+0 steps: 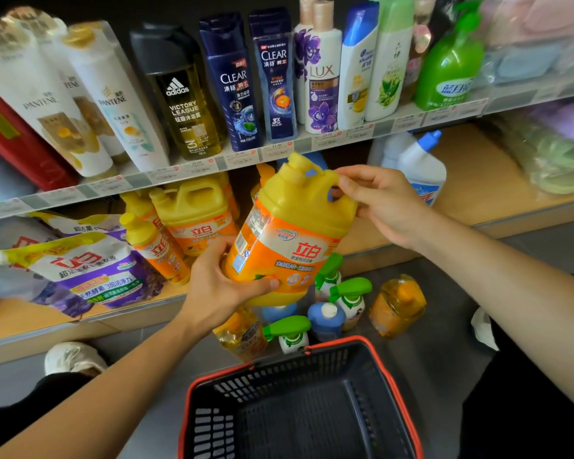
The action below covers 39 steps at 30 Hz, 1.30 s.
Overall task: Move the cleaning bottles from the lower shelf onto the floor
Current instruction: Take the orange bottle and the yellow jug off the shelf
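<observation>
Fingers (358,172) of the right hand (383,203) curl round the handle at the top of a large yellow detergent jug (289,233), the thumb pressed against the handle loop. The left hand (216,283) grips the jug's base, its thumb laid across the front label and its other fingers wrapped round the side. Held between the two grips, the jug tilts in the air, just in front of the lower shelf (478,183) and above the floor (444,342). Below the left thumb, a cluster stands on the floor: green-trigger spray bottles (348,293), a blue bottle (323,318) and orange pouches (396,304). Nearer the person than both hands sits a dark basket (279,385) with a red rim. Behind the left fingers, more yellow jugs (193,213) stand on the lower shelf, and further left of them lie purple-and-white refill bags (90,270). Just beyond the right fingertips a white bottle with a blue cap (421,164) stands on the same shelf. Above both hands, shampoo bottles (232,84) line the upper shelf.
</observation>
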Each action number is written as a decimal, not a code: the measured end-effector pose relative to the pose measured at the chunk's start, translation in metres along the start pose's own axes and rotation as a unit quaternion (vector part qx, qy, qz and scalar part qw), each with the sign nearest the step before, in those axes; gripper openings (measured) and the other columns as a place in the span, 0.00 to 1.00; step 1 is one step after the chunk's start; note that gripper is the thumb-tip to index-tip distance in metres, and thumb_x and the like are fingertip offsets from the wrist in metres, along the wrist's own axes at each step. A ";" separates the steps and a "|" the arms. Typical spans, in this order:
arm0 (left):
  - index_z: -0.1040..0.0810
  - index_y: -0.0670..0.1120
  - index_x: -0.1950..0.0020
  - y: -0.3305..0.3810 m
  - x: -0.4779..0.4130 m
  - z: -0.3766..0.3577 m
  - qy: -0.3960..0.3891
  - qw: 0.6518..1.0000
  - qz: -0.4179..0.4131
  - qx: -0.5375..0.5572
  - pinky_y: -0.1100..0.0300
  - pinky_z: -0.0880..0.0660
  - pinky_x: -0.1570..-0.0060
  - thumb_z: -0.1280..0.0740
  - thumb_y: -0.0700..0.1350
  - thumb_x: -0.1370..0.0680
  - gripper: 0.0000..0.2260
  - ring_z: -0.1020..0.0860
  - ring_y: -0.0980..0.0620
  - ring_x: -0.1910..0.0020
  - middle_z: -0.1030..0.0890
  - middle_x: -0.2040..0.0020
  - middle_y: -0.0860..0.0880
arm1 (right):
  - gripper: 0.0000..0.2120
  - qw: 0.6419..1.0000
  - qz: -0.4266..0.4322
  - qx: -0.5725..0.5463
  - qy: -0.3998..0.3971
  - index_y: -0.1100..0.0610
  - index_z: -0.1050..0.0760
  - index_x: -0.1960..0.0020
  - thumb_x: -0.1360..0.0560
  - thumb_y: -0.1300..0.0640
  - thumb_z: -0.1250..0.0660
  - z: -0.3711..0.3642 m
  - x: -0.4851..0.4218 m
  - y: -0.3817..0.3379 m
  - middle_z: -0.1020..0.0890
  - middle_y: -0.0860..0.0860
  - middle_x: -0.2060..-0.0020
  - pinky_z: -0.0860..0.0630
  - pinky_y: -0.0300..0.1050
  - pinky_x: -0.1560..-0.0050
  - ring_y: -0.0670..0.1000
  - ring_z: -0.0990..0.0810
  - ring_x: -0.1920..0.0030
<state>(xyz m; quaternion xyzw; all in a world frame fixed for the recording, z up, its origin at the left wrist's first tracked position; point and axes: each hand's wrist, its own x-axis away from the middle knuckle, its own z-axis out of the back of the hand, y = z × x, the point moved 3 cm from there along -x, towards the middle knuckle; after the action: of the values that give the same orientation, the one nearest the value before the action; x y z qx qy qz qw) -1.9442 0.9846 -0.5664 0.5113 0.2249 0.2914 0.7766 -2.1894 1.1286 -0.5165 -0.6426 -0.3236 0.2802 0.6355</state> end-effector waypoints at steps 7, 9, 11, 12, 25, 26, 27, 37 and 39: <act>0.21 0.52 0.37 0.031 -0.001 0.013 0.044 0.975 -0.081 -0.205 0.49 0.21 0.46 0.23 0.66 0.44 0.38 0.20 0.53 0.48 0.19 0.45 0.54 | 0.22 0.826 0.423 0.363 0.089 0.59 0.20 0.38 0.29 0.53 0.23 -0.008 0.033 -0.035 0.20 0.56 0.43 0.26 0.48 0.38 0.55 0.22 0.41; 0.20 0.53 0.37 0.037 0.001 0.010 0.032 0.963 -0.112 -0.243 0.50 0.22 0.46 0.22 0.64 0.43 0.36 0.21 0.53 0.48 0.20 0.46 0.55 | 0.30 0.779 0.423 0.461 -0.024 0.55 0.21 0.35 0.33 0.44 0.22 -0.026 0.038 -0.026 0.21 0.54 0.38 0.29 0.55 0.37 0.56 0.24 0.38; 0.20 0.52 0.37 0.042 0.002 0.005 0.023 0.951 -0.137 -0.275 0.54 0.23 0.47 0.22 0.64 0.42 0.36 0.21 0.54 0.49 0.20 0.47 0.55 | 0.38 0.731 0.377 0.560 -0.105 0.51 0.25 0.30 0.35 0.37 0.22 -0.040 0.039 -0.014 0.23 0.51 0.33 0.29 0.57 0.37 0.56 0.25 0.36; 0.20 0.52 0.37 0.045 0.003 0.002 0.021 0.948 -0.144 -0.284 0.55 0.23 0.48 0.23 0.64 0.42 0.36 0.21 0.54 0.49 0.20 0.47 0.55 | 0.41 0.712 0.357 0.592 -0.125 0.50 0.27 0.28 0.36 0.34 0.23 -0.042 0.038 -0.011 0.23 0.50 0.32 0.29 0.57 0.38 0.55 0.24 0.36; 0.35 0.52 0.25 0.057 -0.006 0.018 -0.082 0.982 -0.163 -0.056 0.51 0.24 0.38 0.18 0.56 0.39 0.46 0.24 0.52 0.33 0.24 0.33 0.55 | 0.29 0.905 0.174 0.344 -0.179 0.47 0.22 0.42 0.39 0.43 0.17 -0.028 0.033 0.004 0.16 0.42 0.52 0.20 0.42 0.53 0.42 0.17 0.51; 0.35 0.53 0.25 0.053 -0.008 0.023 -0.105 0.982 -0.144 -0.058 0.50 0.23 0.37 0.18 0.58 0.39 0.47 0.25 0.53 0.32 0.25 0.32 0.56 | 0.29 0.917 0.165 0.318 -0.175 0.48 0.22 0.40 0.39 0.46 0.16 -0.026 0.033 0.005 0.15 0.43 0.51 0.20 0.40 0.52 0.42 0.17 0.50; 0.35 0.54 0.25 0.049 -0.009 0.028 -0.124 0.982 -0.127 -0.070 0.50 0.23 0.36 0.18 0.60 0.40 0.47 0.25 0.55 0.32 0.26 0.32 0.57 | 0.30 0.929 0.154 0.289 -0.173 0.49 0.22 0.39 0.38 0.49 0.16 -0.025 0.033 0.005 0.15 0.44 0.49 0.19 0.39 0.50 0.42 0.17 0.48; 0.26 0.61 0.34 0.063 0.002 0.034 -0.035 0.981 -0.182 -0.061 0.69 0.25 0.46 0.18 0.59 0.43 0.38 0.23 0.62 0.39 0.22 0.40 0.64 | 0.41 0.949 0.107 0.225 -0.192 0.51 0.32 0.26 0.35 0.55 0.19 -0.031 0.039 0.009 0.21 0.45 0.35 0.23 0.46 0.36 0.44 0.22 0.36; 0.24 0.59 0.34 0.066 0.004 0.028 -0.026 0.979 -0.190 -0.070 0.62 0.21 0.45 0.17 0.58 0.44 0.39 0.22 0.60 0.39 0.20 0.40 0.62 | 0.44 0.948 0.135 0.227 -0.178 0.46 0.35 0.24 0.34 0.52 0.18 -0.035 0.045 0.006 0.24 0.43 0.32 0.24 0.47 0.34 0.44 0.24 0.33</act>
<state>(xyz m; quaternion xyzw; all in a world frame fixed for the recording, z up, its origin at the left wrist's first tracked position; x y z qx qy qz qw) -1.9379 0.9892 -0.4949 0.4109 0.2772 0.1403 0.8571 -2.1338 1.1415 -0.5187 -0.4586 -0.2691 0.5393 0.6529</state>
